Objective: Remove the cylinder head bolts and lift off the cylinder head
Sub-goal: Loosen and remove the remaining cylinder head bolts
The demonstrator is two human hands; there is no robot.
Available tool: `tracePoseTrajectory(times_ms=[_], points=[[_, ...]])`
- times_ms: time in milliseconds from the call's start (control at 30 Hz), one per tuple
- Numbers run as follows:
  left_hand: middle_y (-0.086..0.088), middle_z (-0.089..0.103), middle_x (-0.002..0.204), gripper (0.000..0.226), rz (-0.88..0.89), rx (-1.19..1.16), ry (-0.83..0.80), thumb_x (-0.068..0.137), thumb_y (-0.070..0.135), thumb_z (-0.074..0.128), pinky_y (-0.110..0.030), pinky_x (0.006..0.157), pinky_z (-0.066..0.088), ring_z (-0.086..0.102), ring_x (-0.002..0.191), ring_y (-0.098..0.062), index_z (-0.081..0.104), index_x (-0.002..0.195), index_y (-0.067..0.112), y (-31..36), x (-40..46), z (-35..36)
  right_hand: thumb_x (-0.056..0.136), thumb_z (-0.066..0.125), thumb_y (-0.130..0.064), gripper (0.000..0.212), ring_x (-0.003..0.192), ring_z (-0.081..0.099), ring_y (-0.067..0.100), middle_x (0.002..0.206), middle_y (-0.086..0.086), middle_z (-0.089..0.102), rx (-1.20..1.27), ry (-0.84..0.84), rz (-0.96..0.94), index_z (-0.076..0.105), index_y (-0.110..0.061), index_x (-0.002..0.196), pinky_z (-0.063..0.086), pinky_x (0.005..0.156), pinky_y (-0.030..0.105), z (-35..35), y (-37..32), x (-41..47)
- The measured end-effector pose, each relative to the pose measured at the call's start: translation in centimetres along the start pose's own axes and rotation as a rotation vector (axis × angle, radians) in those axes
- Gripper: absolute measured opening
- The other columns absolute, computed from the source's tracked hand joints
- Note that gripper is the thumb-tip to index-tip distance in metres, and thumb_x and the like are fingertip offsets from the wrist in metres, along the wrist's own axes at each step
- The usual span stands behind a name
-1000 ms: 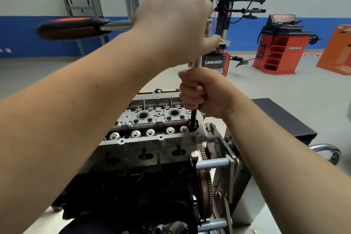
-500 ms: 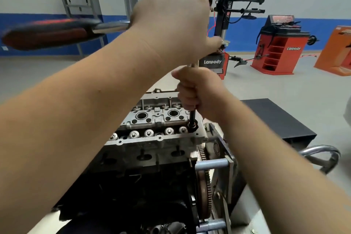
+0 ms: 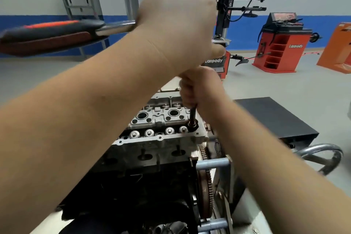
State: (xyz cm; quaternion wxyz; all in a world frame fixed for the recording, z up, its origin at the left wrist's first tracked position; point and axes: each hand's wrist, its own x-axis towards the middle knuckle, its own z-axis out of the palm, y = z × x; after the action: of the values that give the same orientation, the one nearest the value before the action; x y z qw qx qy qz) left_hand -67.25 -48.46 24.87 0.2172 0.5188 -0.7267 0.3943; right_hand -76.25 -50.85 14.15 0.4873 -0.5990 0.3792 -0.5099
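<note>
A: Looking down from the head camera, what lies around the engine?

B: The cylinder head [image 3: 163,129] sits on top of the dark engine block [image 3: 133,182], low in the middle of the view. A toothed flywheel [image 3: 206,182] is at the block's right end, beside the grey bars of the engine stand [image 3: 212,163]. Further right a flat black box [image 3: 273,118] rests on the floor, with a curved chrome bar [image 3: 321,150] in front of it.

A: And the hands?

B: The left hand [image 3: 176,30] is raised high, fingers curled round the steel shank of a ratchet wrench [image 3: 57,34]; its black and red grip points out to the left. The right hand [image 3: 199,89] is below it, fist closed round the dark extension bar [image 3: 192,116], which runs down to a socket [image 3: 192,125] seated at the right end of the head.

A: What blocks the view?

B: The left forearm crosses most of the frame and hides the left part of the head and block. The left hand covers the wrench's head, and the bar where it would meet the wrench.

A: Behind?

B: A tyre changer [image 3: 224,24], a red wheel balancer [image 3: 281,43], an orange cabinet [image 3: 338,49] at the right edge, and a grey chair [image 3: 77,2] against the white and blue wall.
</note>
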Motion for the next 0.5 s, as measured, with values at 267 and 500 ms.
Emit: tracePoseTrajectory(times_ms=[267,500], points=[[0.009,0.035,0.071,0.035,0.023,-0.18,0.007,0.09,0.06,0.061,-0.03,0.052,0.031,0.05,0.074,-0.031,0.045,0.099,0.03,-2.8,-0.2,1.4,0.082,0.078,-0.038,0.028,0.079,0.068,0.008,0.087,-0.006,0.069,-0.201,-0.123,-0.107,0.063,-0.021,0.099,0.055,0.072,0.025,-2.3,1.6,-0.9],[0.01,0.042,0.072,0.04,0.096,-0.224,0.001,0.09,0.061,0.06,-0.035,0.056,0.041,0.052,0.074,-0.03,0.054,0.1,0.023,-4.0,0.2,2.0,0.082,0.079,-0.056,0.034,0.105,0.06,0.017,0.106,-0.011,0.056,-1.082,-0.167,-0.008,0.063,-0.039,0.106,0.054,0.091,0.04,-4.3,4.1,-2.4]])
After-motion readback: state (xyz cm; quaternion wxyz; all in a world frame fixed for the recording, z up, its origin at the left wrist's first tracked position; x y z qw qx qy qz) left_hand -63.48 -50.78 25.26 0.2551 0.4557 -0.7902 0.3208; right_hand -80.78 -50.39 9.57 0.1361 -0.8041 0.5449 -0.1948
